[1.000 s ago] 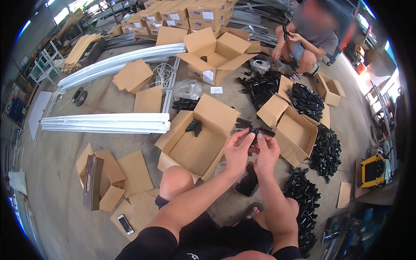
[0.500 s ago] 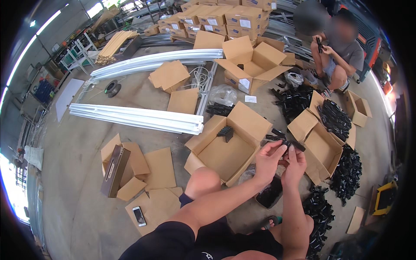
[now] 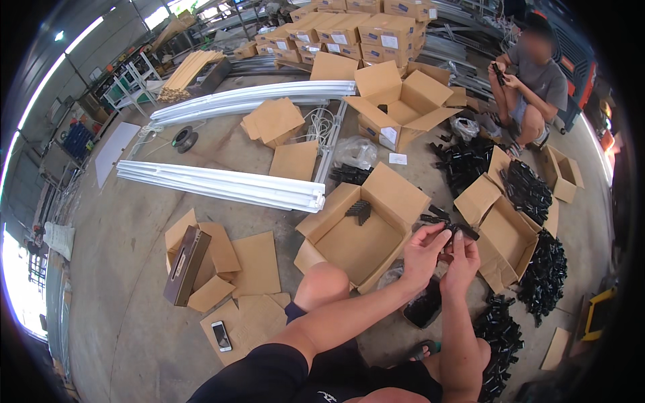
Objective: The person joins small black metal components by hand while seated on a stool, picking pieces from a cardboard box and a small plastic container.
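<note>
Ctn labels (image 3: 388, 137): txt illeg.

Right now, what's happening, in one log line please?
left grip: holding black part | right grip: same part | black stack: in open box | phone: on cardboard

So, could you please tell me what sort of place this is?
Probably a workshop or storage hall: there are stacked cartons at the back, long white rails low on the left, and heaps of small black parts on the floor.
</note>
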Available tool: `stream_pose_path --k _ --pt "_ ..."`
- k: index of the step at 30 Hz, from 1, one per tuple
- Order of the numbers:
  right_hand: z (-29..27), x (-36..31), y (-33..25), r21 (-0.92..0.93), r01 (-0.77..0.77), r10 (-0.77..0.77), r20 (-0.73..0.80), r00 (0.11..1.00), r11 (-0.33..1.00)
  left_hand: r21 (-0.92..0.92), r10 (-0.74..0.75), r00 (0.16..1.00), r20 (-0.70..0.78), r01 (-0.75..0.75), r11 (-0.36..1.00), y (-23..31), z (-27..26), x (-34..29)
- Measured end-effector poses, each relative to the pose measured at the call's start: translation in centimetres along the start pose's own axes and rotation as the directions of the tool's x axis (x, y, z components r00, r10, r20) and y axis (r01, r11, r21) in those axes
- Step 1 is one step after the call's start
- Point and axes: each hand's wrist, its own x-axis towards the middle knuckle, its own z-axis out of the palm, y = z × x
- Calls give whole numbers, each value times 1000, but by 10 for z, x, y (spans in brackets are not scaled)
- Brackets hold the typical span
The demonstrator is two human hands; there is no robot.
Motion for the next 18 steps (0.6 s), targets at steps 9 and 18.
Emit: stream_pose_path --k 9,18 --pt "6 -3 -4 39 -3 4 -29 1000 999 5 -4 1000 10 4 1000 -3 1 2" --pt "9 -7 -1 34 0 0 -6 1000 999 39 -6 1000 -22 7 999 4 -4 0"
